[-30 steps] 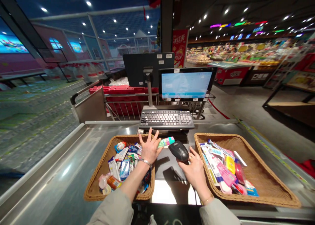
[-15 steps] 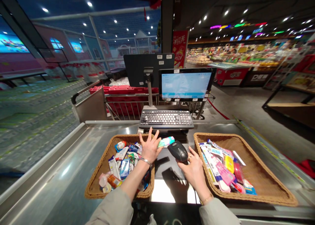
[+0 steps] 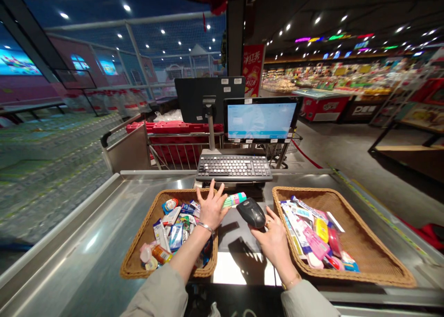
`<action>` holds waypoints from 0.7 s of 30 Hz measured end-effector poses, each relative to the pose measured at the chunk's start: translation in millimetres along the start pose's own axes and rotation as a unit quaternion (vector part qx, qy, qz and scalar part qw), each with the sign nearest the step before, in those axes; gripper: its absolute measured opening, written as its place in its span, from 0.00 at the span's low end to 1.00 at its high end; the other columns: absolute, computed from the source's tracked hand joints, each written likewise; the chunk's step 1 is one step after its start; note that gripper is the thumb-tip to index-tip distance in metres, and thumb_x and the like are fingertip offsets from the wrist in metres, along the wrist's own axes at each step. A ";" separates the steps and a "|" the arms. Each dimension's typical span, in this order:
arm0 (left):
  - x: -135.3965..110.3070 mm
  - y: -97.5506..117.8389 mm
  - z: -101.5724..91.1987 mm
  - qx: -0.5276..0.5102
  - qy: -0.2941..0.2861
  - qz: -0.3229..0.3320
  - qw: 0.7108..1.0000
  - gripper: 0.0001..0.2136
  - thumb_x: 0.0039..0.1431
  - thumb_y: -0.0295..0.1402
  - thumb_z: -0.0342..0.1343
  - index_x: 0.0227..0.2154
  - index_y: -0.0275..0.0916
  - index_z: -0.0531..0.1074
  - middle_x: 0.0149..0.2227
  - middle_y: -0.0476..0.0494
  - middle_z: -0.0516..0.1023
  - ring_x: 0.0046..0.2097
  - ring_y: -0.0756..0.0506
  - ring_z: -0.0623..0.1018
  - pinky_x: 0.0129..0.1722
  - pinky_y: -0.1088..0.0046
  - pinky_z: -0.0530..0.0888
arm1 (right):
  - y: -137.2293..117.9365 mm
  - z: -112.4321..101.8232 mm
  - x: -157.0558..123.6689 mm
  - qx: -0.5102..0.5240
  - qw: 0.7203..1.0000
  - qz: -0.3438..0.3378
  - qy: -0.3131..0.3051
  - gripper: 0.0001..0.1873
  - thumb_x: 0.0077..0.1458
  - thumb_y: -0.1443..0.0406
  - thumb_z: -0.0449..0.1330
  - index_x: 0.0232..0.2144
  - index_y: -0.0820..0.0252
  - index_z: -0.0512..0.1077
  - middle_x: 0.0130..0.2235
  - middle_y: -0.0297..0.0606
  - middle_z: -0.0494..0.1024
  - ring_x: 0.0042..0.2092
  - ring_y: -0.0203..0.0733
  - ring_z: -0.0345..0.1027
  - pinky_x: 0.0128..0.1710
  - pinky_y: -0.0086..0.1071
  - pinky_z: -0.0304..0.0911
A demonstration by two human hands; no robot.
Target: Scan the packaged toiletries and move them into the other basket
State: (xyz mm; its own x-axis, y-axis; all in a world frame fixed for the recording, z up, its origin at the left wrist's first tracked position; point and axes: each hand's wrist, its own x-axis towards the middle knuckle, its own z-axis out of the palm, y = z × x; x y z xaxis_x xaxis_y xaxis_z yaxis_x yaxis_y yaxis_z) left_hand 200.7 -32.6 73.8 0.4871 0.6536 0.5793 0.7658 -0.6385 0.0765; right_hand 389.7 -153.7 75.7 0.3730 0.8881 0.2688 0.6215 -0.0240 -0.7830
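My left hand point(image 3: 211, 208) holds a small green and pink tube-shaped package point(image 3: 235, 200) above the right rim of the left wicker basket point(image 3: 135, 257), with several fingers spread upward. My right hand point(image 3: 274, 237) grips a black handheld barcode scanner point(image 3: 251, 212), its head turned toward the package. The left basket holds several small toiletry packages point(image 3: 173, 231). The right wicker basket point(image 3: 367, 252) holds several toothbrush and toiletry packs point(image 3: 314, 238) along its left side.
A keyboard point(image 3: 234, 167) and a lit monitor point(image 3: 261, 120) stand behind the baskets on the steel checkout counter point(image 3: 86, 243). Red shopping baskets point(image 3: 173, 139) sit behind a metal rail. Store aisles and displays stretch away at the right.
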 end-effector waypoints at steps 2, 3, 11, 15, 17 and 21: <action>0.5 1.0 -0.3 0.000 0.002 0.001 1.000 0.14 0.57 0.41 0.58 0.45 0.48 0.75 0.61 0.43 0.68 0.68 0.31 0.54 0.61 0.30 0.30 | -0.2 -1.4 -0.4 0.002 1.000 -0.001 0.005 0.11 0.44 0.58 0.62 0.31 0.54 0.79 0.46 0.39 0.79 0.61 0.53 0.58 0.61 0.49 0.52; 0.8 1.6 -0.5 0.001 0.003 0.001 1.000 0.13 0.57 0.41 0.58 0.45 0.48 0.75 0.61 0.43 0.68 0.68 0.31 0.54 0.61 0.30 0.30 | -0.4 -2.3 -0.6 0.001 1.000 -0.001 0.009 0.11 0.44 0.58 0.62 0.31 0.54 0.79 0.46 0.39 0.79 0.61 0.54 0.58 0.61 0.49 0.53; 5.1 10.5 -0.5 -0.003 0.009 0.013 1.000 0.13 0.56 0.41 0.59 0.45 0.48 0.75 0.60 0.42 0.70 0.67 0.30 0.56 0.60 0.30 0.29 | 5.8 -11.5 -3.7 0.002 0.999 0.023 0.029 0.13 0.44 0.57 0.62 0.33 0.54 0.79 0.49 0.42 0.77 0.62 0.53 0.57 0.61 0.48 0.55; 8.7 17.9 0.0 -0.001 0.012 0.020 1.000 0.14 0.57 0.42 0.58 0.46 0.48 0.75 0.60 0.42 0.70 0.67 0.31 0.56 0.60 0.30 0.30 | 14.5 -17.4 -4.6 0.005 0.998 0.034 0.051 0.14 0.44 0.57 0.62 0.33 0.55 0.79 0.48 0.43 0.78 0.62 0.53 0.57 0.62 0.49 0.52; 10.9 21.6 1.4 0.002 0.018 0.026 0.999 0.14 0.56 0.42 0.59 0.45 0.48 0.75 0.59 0.43 0.70 0.67 0.32 0.56 0.61 0.31 0.31 | 18.7 -20.7 -4.9 0.007 0.997 0.044 0.064 0.16 0.43 0.57 0.62 0.35 0.56 0.79 0.49 0.45 0.77 0.62 0.53 0.57 0.62 0.49 0.52; 16.1 29.0 7.4 0.003 0.031 0.045 0.999 0.14 0.55 0.43 0.60 0.44 0.48 0.76 0.59 0.43 0.71 0.67 0.32 0.58 0.60 0.30 0.32 | 24.7 -27.9 -6.6 0.015 0.995 0.058 0.085 0.17 0.42 0.57 0.62 0.35 0.57 0.79 0.50 0.46 0.76 0.62 0.53 0.57 0.62 0.49 0.51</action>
State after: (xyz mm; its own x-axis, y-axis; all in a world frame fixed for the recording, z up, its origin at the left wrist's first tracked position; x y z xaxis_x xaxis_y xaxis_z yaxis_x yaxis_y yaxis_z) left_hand 233.9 -37.6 79.3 0.5267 0.5674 0.6330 0.7233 -0.6904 0.0170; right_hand 421.8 -173.0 70.2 0.5529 0.7901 0.2646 0.5474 -0.1050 -0.8303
